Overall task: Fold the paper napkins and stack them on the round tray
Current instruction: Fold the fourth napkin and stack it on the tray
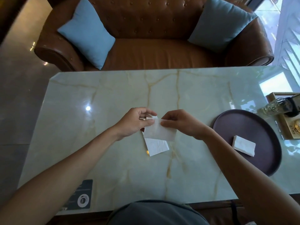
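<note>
pinching white half-folded napkin (159, 131) aloft

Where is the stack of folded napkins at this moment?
In the head view, the stack of folded napkins lies on the round tray, at the table's right side, right of the right hand.

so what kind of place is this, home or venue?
Likely a cafe or lounge seating area, though a home is possible. Cues: a tufted brown leather sofa with blue cushions, a glossy marble-look table with a printed sticker, and a round serving tray.
</note>
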